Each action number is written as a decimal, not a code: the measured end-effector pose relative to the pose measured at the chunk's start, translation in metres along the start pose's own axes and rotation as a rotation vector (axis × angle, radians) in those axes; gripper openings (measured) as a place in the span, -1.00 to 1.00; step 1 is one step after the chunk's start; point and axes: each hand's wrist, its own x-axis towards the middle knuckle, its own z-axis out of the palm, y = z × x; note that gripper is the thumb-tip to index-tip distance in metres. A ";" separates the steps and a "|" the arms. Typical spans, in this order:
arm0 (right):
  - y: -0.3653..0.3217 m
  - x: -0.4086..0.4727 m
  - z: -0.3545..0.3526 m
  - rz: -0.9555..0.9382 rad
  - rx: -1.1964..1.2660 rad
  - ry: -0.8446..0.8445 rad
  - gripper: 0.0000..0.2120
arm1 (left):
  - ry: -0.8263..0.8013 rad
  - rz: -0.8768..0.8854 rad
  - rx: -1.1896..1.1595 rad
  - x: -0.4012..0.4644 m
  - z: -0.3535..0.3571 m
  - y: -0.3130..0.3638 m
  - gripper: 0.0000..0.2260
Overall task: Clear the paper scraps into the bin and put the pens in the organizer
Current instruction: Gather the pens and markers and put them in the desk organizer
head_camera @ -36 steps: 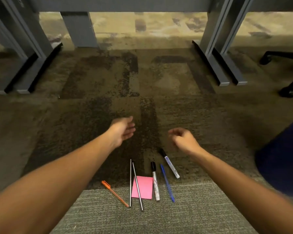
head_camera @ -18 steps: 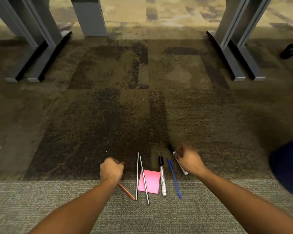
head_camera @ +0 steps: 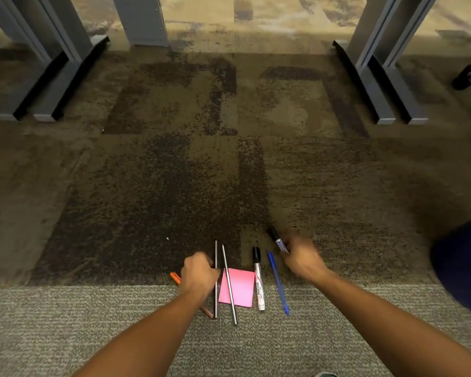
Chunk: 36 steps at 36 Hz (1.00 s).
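I am at the gathering step, with both hands down on the carpet over the row of writing things and nothing lifted yet. My left hand [head_camera: 199, 273] is curled over the orange pen [head_camera: 175, 278], whose cap pokes out to its left, and its fingertips touch the nearer of two thin grey sticks [head_camera: 216, 278]; whether it has truly closed on either I cannot tell. My right hand [head_camera: 303, 261] is blurred, folded around the lower barrel of the black-capped marker [head_camera: 278, 242], and looks to be gripping it, though the blur hides the fingers. Between my hands lie the second grey stick [head_camera: 229, 284], slanted across the pink paper note [head_camera: 238, 287], then a white marker [head_camera: 258, 281] touching the note's right edge, then the blue pen [head_camera: 278, 282] just beside it. Neither bin nor organizer is in view, only desk legs [head_camera: 375, 85] and carpet ahead. I judge the next move is to pinch each pen firmly enough to clear the pile, collect the rest into a bundle, free the note from under the stick, and then find where the containers stand.
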 end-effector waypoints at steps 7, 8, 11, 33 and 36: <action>-0.003 -0.003 -0.002 -0.011 -0.016 -0.035 -0.56 | 0.049 -0.046 -0.041 -0.002 0.007 0.003 -0.76; -0.005 -0.003 -0.004 -0.005 0.003 -0.037 -0.55 | 0.054 -0.057 -0.069 -0.001 0.006 0.004 -0.76; -0.010 -0.005 -0.009 0.006 0.092 -0.025 -0.65 | 0.077 -0.082 -0.141 -0.001 0.003 0.007 -0.73; -0.041 -0.048 0.031 -0.004 0.046 -0.063 -0.60 | 0.032 0.020 0.008 -0.025 0.016 0.019 -0.62; -0.042 -0.048 0.035 -0.029 0.013 -0.050 -0.52 | 0.010 0.037 0.040 -0.023 0.017 0.018 -0.63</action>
